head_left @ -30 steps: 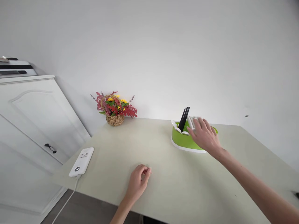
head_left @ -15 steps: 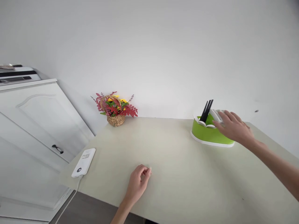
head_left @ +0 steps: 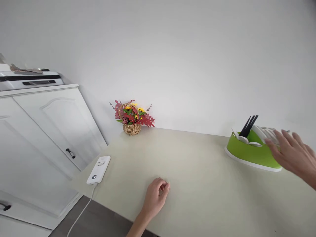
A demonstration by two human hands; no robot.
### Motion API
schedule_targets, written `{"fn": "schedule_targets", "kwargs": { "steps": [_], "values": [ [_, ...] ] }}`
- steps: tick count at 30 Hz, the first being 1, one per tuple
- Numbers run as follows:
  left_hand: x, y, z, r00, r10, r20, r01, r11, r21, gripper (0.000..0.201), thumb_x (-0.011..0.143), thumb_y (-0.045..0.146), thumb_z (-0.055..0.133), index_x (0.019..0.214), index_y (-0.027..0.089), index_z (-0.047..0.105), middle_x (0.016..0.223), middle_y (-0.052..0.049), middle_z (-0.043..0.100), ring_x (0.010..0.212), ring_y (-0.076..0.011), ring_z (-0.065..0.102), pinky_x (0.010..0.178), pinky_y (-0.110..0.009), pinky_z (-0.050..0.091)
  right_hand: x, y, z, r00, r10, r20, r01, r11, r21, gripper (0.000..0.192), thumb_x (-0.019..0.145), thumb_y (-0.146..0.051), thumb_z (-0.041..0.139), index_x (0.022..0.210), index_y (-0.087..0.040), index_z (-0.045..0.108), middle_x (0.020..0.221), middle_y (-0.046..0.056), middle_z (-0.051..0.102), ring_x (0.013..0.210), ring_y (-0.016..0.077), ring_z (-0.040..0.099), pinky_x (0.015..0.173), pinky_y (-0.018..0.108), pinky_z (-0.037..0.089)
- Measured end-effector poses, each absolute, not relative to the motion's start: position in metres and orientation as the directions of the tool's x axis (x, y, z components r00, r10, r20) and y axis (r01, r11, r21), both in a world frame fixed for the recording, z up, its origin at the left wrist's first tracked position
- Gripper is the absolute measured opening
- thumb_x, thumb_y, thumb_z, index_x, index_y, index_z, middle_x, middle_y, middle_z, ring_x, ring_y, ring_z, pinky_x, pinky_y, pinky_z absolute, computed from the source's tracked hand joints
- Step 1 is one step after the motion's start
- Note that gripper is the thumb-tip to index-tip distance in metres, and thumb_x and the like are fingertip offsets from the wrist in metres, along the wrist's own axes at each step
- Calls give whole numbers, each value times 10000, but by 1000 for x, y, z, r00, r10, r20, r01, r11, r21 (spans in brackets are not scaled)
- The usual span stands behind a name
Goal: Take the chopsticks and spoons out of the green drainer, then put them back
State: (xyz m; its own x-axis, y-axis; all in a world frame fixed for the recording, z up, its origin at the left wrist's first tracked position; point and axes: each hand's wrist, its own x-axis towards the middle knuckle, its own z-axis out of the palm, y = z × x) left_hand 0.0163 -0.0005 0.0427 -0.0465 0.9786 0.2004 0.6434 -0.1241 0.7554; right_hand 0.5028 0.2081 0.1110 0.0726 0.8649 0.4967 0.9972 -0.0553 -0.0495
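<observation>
My left hand [head_left: 156,197] rests on the pale tabletop near its front edge. Its fingers are curled in, thumb close to the fingertips, and nothing shows between them. On the right, my right hand [head_left: 292,153] reaches over the near right end of a green holder [head_left: 249,153] with a white base. The fingers are stretched out and slightly apart, against or just in front of ribbed white pieces [head_left: 265,135] that lean in the holder; exact contact is hidden. Black sticks, probably chopsticks [head_left: 248,126], stand in the holder's left part, beside white spoons [head_left: 254,144].
A wicker basket [head_left: 132,129] of red and yellow flowers stands by the wall at the back. A white power bank [head_left: 99,169] with a cable [head_left: 84,209] lies near the left edge. White cabinets [head_left: 59,131] border the table [head_left: 192,164] on the left.
The whole view has turned left, so the table and everything on it appear farther right. My left hand keeps its curled pose; my right hand stays over the holder's white pieces.
</observation>
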Motion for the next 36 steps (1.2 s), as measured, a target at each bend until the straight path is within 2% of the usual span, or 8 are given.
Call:
{"fn": "schedule_targets", "kwargs": {
  "steps": [2,5,8,11,14,17,25,36],
  "values": [
    [16,-2,43,-44,977,209,625,-136,768,380,1037,450,482,798,207,649,822,-51,675,783,-188,617,709,-288,464,485,176,97,116,811,573,983,-11,-184,779,1049,-573,178,1650,-85,257,1721,144,241,1600,293,139,1216,504,268],
    [15,-4,43,-46,975,217,608,-145,781,358,1028,429,497,793,206,649,829,-56,682,792,-191,625,717,-294,464,461,131,63,60,764,643,959,135,-250,796,1034,-589,225,1675,-118,183,1735,117,192,1608,285,123,1294,519,167],
    [14,-6,44,-37,975,220,601,-155,784,356,1028,421,493,790,208,650,836,-61,687,801,-195,631,725,-300,467,447,104,21,-30,821,570,938,219,-267,848,999,-644,269,1680,-148,173,1727,123,212,1600,307,159,1281,559,226],
    [14,-8,46,-25,975,220,591,-163,790,361,1031,419,482,793,209,654,851,-67,695,816,-200,640,734,-303,473,437,91,-14,-62,890,452,925,221,-308,833,1001,-650,287,1678,-178,176,1714,112,270,1589,331,200,1236,617,290],
    [14,-11,47,-24,974,227,584,-171,794,340,1023,402,496,795,208,658,865,-68,704,835,-203,649,745,-301,478,423,83,-36,-104,930,354,915,228,-332,783,1011,-640,279,1675,-233,198,1706,54,308,1596,306,181,1253,593,274],
    [10,-16,47,-18,973,231,576,-178,798,353,1027,414,491,800,208,667,868,-67,708,842,-202,656,746,-293,478,406,75,-51,-117,946,301,904,227,-363,780,1015,-638,273,1666,-211,232,1702,62,312,1594,307,187,1267,578,253],
    [-19,-45,55,11,979,202,580,-171,796,434,1045,512,451,818,214,671,864,-52,712,806,-182,653,737,-270,472,394,56,-73,-62,966,250,925,150,-349,781,1013,-633,212,1639,-179,324,1698,31,318,1588,262,221,1306,517,186],
    [-16,-58,51,-40,970,242,643,-160,749,451,1050,526,424,808,213,640,858,-65,689,802,-202,647,730,-299,476,390,60,-77,-44,960,278,939,134,-316,805,989,-633,191,1616,-170,390,1677,23,360,1572,272,271,1301,509,202]
  ]
}}
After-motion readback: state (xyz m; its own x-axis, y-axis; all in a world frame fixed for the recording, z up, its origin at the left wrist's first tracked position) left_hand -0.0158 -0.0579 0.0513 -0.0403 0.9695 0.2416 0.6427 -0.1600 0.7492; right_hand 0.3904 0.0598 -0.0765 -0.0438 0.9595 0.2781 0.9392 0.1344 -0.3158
